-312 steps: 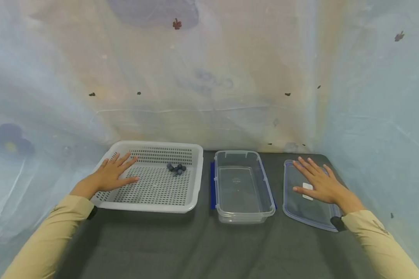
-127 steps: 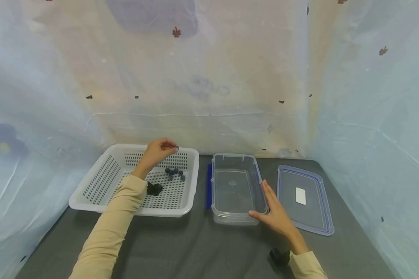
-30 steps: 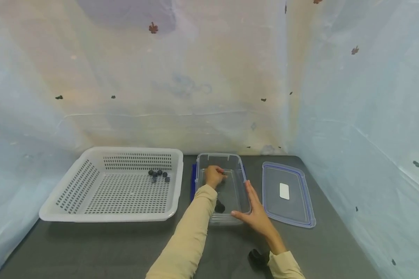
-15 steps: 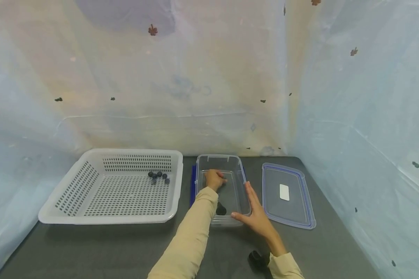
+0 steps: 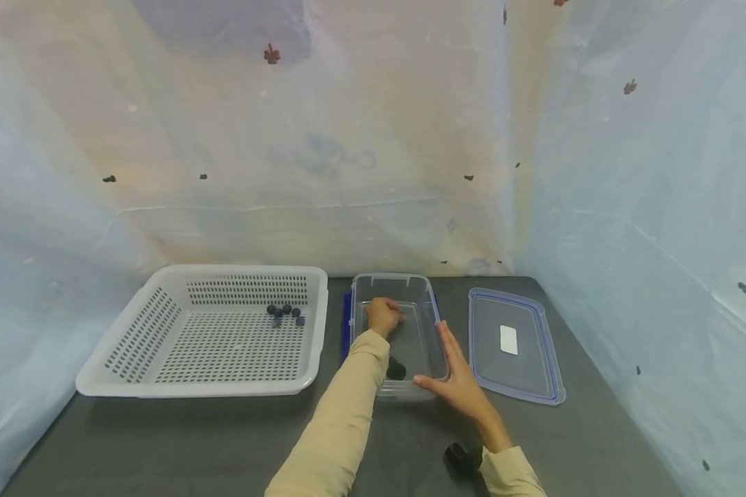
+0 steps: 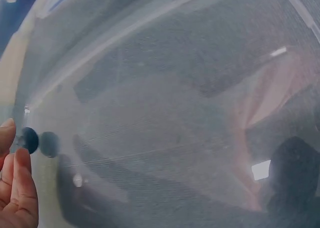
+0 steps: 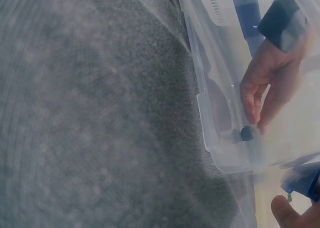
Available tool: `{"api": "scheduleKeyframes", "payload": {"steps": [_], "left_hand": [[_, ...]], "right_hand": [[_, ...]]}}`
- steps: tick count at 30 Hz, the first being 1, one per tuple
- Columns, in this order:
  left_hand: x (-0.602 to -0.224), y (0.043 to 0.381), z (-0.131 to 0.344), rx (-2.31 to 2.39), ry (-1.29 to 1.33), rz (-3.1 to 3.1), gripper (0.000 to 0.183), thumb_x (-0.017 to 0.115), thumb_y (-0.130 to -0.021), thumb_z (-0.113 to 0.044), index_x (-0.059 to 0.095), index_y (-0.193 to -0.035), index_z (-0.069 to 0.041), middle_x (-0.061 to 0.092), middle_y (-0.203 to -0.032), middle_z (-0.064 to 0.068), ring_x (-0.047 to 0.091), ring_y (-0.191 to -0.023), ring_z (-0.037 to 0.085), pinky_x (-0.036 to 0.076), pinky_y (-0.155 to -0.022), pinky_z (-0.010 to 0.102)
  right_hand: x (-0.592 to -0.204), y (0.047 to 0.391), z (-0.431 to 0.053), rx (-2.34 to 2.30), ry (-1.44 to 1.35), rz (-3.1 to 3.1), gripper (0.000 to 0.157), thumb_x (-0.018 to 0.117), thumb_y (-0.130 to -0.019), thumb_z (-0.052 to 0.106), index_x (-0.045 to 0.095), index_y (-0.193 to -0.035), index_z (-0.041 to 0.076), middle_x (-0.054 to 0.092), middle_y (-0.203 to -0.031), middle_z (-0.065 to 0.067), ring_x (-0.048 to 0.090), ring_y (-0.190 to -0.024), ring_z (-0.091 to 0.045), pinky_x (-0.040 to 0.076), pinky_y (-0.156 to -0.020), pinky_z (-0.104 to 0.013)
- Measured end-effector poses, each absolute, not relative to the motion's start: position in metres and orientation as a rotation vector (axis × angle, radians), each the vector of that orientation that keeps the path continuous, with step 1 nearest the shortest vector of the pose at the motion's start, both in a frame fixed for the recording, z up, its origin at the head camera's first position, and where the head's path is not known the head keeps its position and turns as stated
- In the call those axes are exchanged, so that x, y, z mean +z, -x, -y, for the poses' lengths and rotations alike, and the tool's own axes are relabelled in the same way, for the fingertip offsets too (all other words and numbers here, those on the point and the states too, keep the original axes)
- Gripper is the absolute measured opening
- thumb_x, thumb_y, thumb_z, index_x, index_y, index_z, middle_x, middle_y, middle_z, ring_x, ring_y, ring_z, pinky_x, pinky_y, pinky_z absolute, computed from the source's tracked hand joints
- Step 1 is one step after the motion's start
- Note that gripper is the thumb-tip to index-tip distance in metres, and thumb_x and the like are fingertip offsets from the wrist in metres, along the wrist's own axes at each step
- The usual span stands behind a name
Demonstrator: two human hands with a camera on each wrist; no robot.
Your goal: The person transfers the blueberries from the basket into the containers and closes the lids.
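My left hand reaches down inside the clear plastic container, near its left side. Its thumb and fingertips pinch a dark blueberry, low by the container's wall; a faint reflection shows beside it. Through the clear wall, the right wrist view also has the blueberry at the fingertips. My right hand rests against the container's front right corner, fingers straight along the right side and thumb at the front rim. Several more blueberries lie at the right of the white perforated basket.
A clear lid with a blue seal and white label lies flat to the container's right. Blue flaps hang at the container's sides. Plastic sheeting walls the back and both sides of the grey-covered table.
Earlier the left hand lifted a blueberry from the basket, then moved right into the container. The right hand came from over the lid to the container. Over the last second both hands stay nearly still.
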State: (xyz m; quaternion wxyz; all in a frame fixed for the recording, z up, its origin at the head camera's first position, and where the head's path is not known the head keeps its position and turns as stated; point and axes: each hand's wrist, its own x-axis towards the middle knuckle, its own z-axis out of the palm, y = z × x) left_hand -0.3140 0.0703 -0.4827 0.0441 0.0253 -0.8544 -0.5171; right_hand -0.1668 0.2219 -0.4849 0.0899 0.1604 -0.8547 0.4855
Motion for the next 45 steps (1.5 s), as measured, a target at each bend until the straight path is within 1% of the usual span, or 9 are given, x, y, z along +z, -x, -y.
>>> {"api": "scheduleKeyframes", "payload": {"steps": [5, 10, 14, 18, 22, 30, 33, 39, 45], "left_hand": [[-0.469, 0.313, -0.067, -1.641, -0.066, 2.627, 0.021, 0.083, -0.072, -0.003, 0.073, -0.09, 0.002, 0.07, -0.087, 0.011, 0.062, -0.093, 0.032, 0.048, -0.087, 0.039], [-0.452, 0.315, -0.063, -1.742, 0.077, 2.619, 0.023, 0.08, -0.079, -0.009, 0.072, -0.098, 0.001, 0.07, -0.092, 0.01, 0.065, -0.088, 0.027, 0.051, -0.082, 0.036], [-0.442, 0.319, -0.061, -1.841, 0.242, 2.623, 0.027, 0.078, -0.084, -0.017, 0.071, -0.105, -0.003, 0.069, -0.097, 0.007, 0.064, -0.089, 0.022, 0.052, -0.08, 0.033], [-0.434, 0.321, -0.059, -1.912, 0.342, 2.579, 0.029, 0.074, -0.087, -0.023, 0.07, -0.109, -0.004, 0.067, -0.1, 0.007, 0.064, -0.091, 0.022, 0.052, -0.08, 0.032], [-0.426, 0.321, -0.057, -1.918, 0.389, 2.518, 0.027, 0.07, -0.091, -0.027, 0.07, -0.106, -0.006, 0.068, -0.096, 0.007, 0.065, -0.086, 0.02, 0.053, -0.075, 0.032], [-0.409, 0.318, -0.051, -1.836, 0.451, 2.478, 0.02, 0.065, -0.093, -0.024, 0.069, -0.102, -0.006, 0.066, -0.085, 0.004, 0.062, -0.075, 0.015, 0.05, -0.066, 0.028], [-0.401, 0.316, -0.047, -1.799, 0.482, 2.495, 0.02, 0.063, -0.094, -0.024, 0.068, -0.104, -0.008, 0.065, -0.088, 0.004, 0.061, -0.08, 0.017, 0.05, -0.068, 0.03], [-0.388, 0.313, -0.035, -1.683, 0.58, 2.525, 0.022, 0.061, -0.095, -0.027, 0.068, -0.108, -0.01, 0.064, -0.101, 0.003, 0.059, -0.095, 0.018, 0.049, -0.077, 0.032], [-0.379, 0.312, -0.02, -1.619, 0.632, 2.546, 0.02, 0.06, -0.096, -0.026, 0.067, -0.108, -0.012, 0.063, -0.103, 0.003, 0.059, -0.097, 0.019, 0.049, -0.08, 0.034]], "right_hand": [[-0.494, 0.17, -0.225, 1.456, -0.474, 2.54, 0.109, 0.082, -0.077, 0.028, 0.01, -0.156, 0.008, 0.006, -0.161, -0.014, 0.009, -0.144, -0.039, 0.016, -0.105, -0.068], [-0.494, 0.17, -0.225, 1.472, -0.442, 2.546, 0.108, 0.081, -0.077, 0.03, 0.01, -0.156, 0.009, 0.005, -0.161, -0.01, 0.009, -0.144, -0.038, 0.015, -0.105, -0.069], [-0.493, 0.171, -0.225, 1.467, -0.439, 2.549, 0.108, 0.081, -0.078, 0.029, 0.009, -0.156, 0.01, 0.005, -0.161, -0.011, 0.009, -0.143, -0.039, 0.015, -0.104, -0.069], [-0.493, 0.172, -0.225, 1.465, -0.444, 2.548, 0.108, 0.081, -0.077, 0.029, 0.009, -0.156, 0.011, 0.005, -0.161, -0.013, 0.008, -0.143, -0.04, 0.014, -0.104, -0.069], [-0.493, 0.172, -0.226, 1.47, -0.439, 2.553, 0.108, 0.081, -0.078, 0.028, 0.009, -0.157, 0.012, 0.005, -0.161, -0.013, 0.008, -0.144, -0.039, 0.014, -0.104, -0.07], [-0.492, 0.171, -0.225, 1.478, -0.428, 2.564, 0.108, 0.081, -0.078, 0.029, 0.009, -0.157, 0.012, 0.005, -0.161, -0.01, 0.008, -0.144, -0.039, 0.014, -0.104, -0.07], [-0.493, 0.172, -0.225, 1.474, -0.432, 2.561, 0.108, 0.081, -0.078, 0.028, 0.01, -0.156, 0.011, 0.005, -0.161, -0.01, 0.008, -0.144, -0.038, 0.013, -0.105, -0.069], [-0.494, 0.172, -0.225, 1.466, -0.436, 2.55, 0.108, 0.082, -0.077, 0.027, 0.011, -0.156, 0.011, 0.006, -0.161, -0.011, 0.008, -0.144, -0.038, 0.013, -0.105, -0.069], [-0.492, 0.171, -0.224, 1.459, -0.436, 2.546, 0.109, 0.083, -0.075, 0.023, 0.011, -0.156, 0.01, 0.006, -0.161, -0.013, 0.007, -0.144, -0.039, 0.013, -0.105, -0.069]]}}
